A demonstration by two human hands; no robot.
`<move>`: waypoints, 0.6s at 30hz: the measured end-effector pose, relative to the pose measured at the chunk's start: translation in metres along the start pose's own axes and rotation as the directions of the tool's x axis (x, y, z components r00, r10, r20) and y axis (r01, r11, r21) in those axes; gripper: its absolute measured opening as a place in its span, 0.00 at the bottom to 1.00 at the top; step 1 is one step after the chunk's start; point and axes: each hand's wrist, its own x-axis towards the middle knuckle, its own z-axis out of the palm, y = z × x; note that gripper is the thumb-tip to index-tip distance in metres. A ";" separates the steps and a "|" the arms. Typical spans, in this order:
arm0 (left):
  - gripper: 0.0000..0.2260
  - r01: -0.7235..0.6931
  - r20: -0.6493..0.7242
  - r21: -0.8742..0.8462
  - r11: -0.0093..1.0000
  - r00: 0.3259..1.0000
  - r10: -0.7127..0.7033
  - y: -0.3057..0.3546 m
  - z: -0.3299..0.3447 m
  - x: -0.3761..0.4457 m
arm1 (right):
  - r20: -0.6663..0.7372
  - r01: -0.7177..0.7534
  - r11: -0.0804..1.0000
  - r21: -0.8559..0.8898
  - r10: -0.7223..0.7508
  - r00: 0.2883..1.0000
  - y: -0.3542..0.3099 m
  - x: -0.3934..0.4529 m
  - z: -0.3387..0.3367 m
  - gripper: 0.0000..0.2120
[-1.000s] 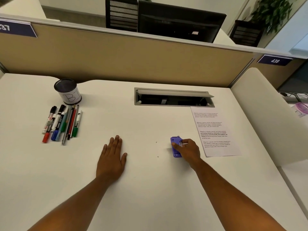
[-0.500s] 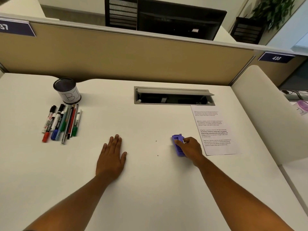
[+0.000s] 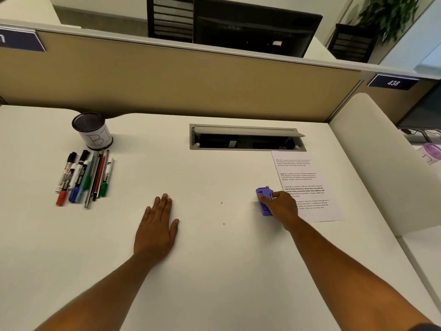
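Note:
A small purple stapler (image 3: 263,196) lies on the white desk (image 3: 214,271), just left of a printed paper sheet (image 3: 303,177). My right hand (image 3: 280,207) grips the stapler, fingers curled over its top and right side, hiding its near half. My left hand (image 3: 157,226) lies flat on the desk with straight fingers, palm down, well to the left of the stapler and holding nothing.
Several markers and pens (image 3: 83,177) lie in a row at the left, below a mesh pen cup (image 3: 91,131) labelled with letters. A cable slot (image 3: 245,137) opens at the desk's back. A tan partition (image 3: 179,80) closes the far side; a white divider (image 3: 381,163) stands at the right.
My right hand has shifted slightly on the stapler, which has turned a little toward the paper. The left hand has stayed flat in place.

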 end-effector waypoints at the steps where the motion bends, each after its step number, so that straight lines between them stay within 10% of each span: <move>1: 0.30 -0.001 -0.001 -0.003 1.000 1.000 0.001 0.000 0.000 0.000 | -0.024 0.018 1.000 -0.025 -0.019 1.000 0.000 -0.001 0.002 0.18; 9: 0.30 -0.005 -0.017 -0.011 1.000 1.000 0.005 0.001 0.000 -0.001 | -0.267 -0.035 0.959 -0.282 -0.043 0.963 -0.006 -0.027 0.022 0.32; 13: 0.30 -0.011 -0.026 -0.027 1.000 1.000 0.010 0.000 0.000 -0.001 | -0.410 0.140 0.936 -0.323 -0.272 0.871 -0.012 -0.047 0.038 0.23; 18: 0.30 -0.011 -0.019 -0.024 1.000 1.000 0.011 0.000 0.000 -0.001 | 0.033 0.512 0.855 -0.079 -0.511 0.859 -0.018 -0.056 0.061 0.10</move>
